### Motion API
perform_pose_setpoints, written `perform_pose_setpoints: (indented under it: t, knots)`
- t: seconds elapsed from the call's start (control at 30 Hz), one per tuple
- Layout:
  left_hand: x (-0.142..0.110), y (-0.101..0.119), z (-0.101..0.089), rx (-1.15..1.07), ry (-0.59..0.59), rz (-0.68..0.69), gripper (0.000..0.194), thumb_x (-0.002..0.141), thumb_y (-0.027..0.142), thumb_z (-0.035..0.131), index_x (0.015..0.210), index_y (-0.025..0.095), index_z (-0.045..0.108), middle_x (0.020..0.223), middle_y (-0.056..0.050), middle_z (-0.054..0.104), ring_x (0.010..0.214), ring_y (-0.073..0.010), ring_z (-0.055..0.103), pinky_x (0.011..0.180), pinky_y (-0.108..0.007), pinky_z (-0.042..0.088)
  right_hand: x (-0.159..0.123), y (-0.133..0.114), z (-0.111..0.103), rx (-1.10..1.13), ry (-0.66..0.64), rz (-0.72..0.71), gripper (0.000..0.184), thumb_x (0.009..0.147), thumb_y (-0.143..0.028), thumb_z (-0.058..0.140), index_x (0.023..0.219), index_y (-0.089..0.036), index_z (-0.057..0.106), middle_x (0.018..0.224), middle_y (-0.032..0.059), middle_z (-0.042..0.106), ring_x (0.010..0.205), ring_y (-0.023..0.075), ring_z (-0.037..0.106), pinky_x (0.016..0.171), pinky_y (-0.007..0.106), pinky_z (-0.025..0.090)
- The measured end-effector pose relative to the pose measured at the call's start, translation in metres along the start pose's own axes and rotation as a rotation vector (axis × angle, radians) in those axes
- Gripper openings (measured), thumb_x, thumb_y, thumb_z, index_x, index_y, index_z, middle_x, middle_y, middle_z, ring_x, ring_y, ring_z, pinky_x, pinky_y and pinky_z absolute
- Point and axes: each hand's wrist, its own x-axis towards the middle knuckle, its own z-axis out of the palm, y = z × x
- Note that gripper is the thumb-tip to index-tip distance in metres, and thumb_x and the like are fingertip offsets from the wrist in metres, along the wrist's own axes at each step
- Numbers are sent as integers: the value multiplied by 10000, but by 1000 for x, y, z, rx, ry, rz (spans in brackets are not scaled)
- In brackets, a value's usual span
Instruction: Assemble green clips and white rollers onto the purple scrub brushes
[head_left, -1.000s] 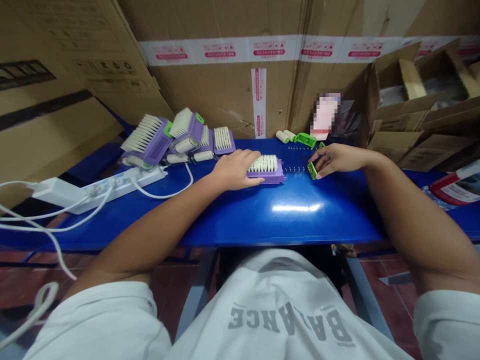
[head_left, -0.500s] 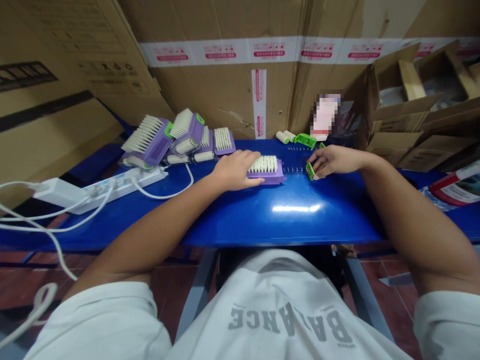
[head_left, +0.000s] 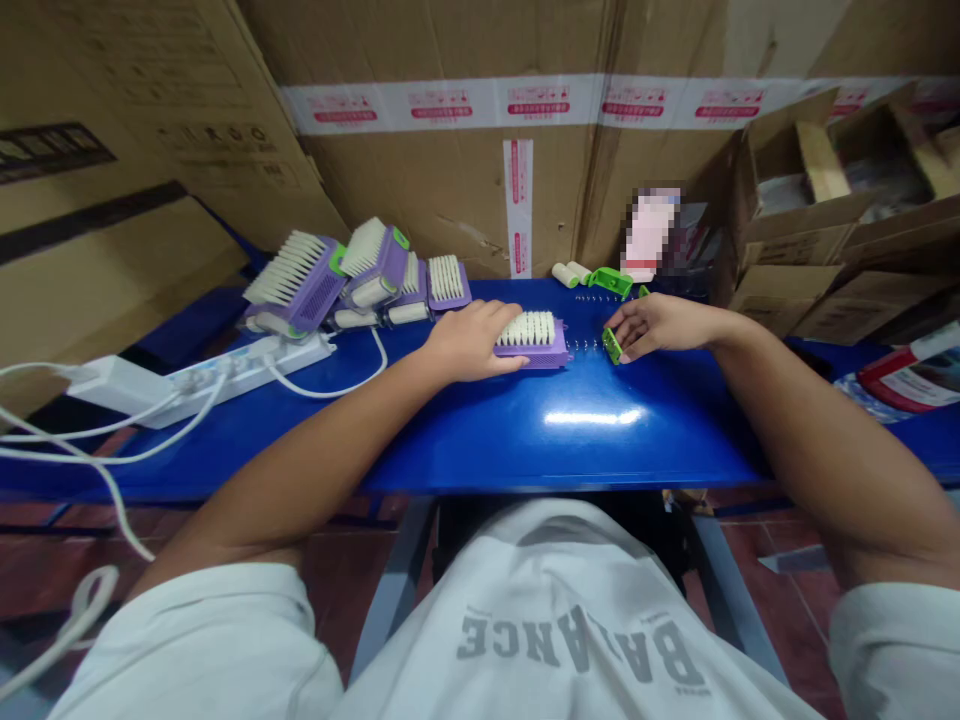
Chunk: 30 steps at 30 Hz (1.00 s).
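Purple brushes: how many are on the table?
5. One brush, a second, a third and a fourth stand in a row on the blue table; a fifth touches the left hand. Others could be hidden.

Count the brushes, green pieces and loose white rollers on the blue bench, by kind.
Purple brushes: 5
Green pieces: 3
Loose white rollers: 2
Total: 10
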Motion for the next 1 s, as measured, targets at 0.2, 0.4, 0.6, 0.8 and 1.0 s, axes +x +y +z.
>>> perform_pose_setpoints:
  t: [0.2,0.4,0.6,0.8,1.0]
  knots:
    - [0,0,0,5,4,2,823,943,693,616,1616,258,429,1575,-110,591,1397,-357,575,1028,-425,518,2,3,0,33,15,22,582,543,-269,966,1053,-199,696,891,46,812,915,273,804,940,425,652]
    - [-1,1,-1,8,8,3,816,946,680,624,1613,250,438,1562,-120,600,1383,-363,585,1021,-438,523,0,1,1,19,32,36,561,554,-259,942,1047,-204,681,876,37,811,891,262,802,893,400,647]
    - [0,1,-1,2,5,2,819,947,684,620,1619,256,431,1565,-114,595,1388,-364,576,1029,-443,524,-2,-5,6,-24,33,76,615,592,-265,925,1147,-197,670,869,26,812,881,249,793,827,355,624]
    - [-2,3,-2,-4,2,-1,805,947,663,633,1612,254,437,1567,-114,596,1391,-360,575,1032,-442,521,-14,-25,1,-108,11,171,716,584,-382,1008,1215,-207,719,869,28,811,823,243,779,744,330,653]
    - [-2,4,-4,1,8,5,820,953,654,629,1628,234,425,1570,-118,596,1388,-361,578,1032,-448,524,-21,-55,-4,-311,55,399,393,797,-516,905,741,-164,738,715,76,746,620,190,719,559,280,615]
